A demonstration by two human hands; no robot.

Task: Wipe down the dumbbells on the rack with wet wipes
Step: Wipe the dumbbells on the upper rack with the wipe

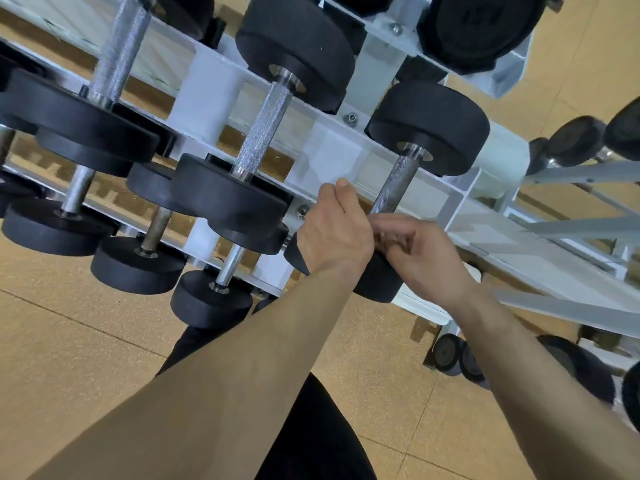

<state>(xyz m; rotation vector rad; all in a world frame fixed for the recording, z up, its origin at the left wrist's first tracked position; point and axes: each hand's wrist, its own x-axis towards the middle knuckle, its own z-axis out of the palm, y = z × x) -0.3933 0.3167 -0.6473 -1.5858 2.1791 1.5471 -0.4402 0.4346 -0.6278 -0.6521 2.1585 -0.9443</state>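
**Supervisor:** Report from the near side outward.

**Operator:** Nearest I see a tan floor [86, 358] and two bare forearms reaching up to the white rack [502, 244]. The left hand [332, 233] lies over the near head of the dumbbell [394, 181] with its back to my camera and its thumb raised. Its fingers are hidden, so I cannot tell its grip. The right hand [415, 258] is just beside it, touching it, with its fingers curled round the near end of the knurled handle. Anything under those fingers is hidden from me.

**Supervisor:** Location of the item, and the rack's contents?

**Operator:** The dumbbell sits on the middle tier, at its right end, handle running near to far. To its left the same tier holds a neighbouring dumbbell [263, 126] and a larger dumbbell [114, 50]. The lower tier holds smaller dumbbells [138, 265]. The tier farthest from me holds a black weight head [481, 26]. At far right stands a second rack [581, 174], also loaded.
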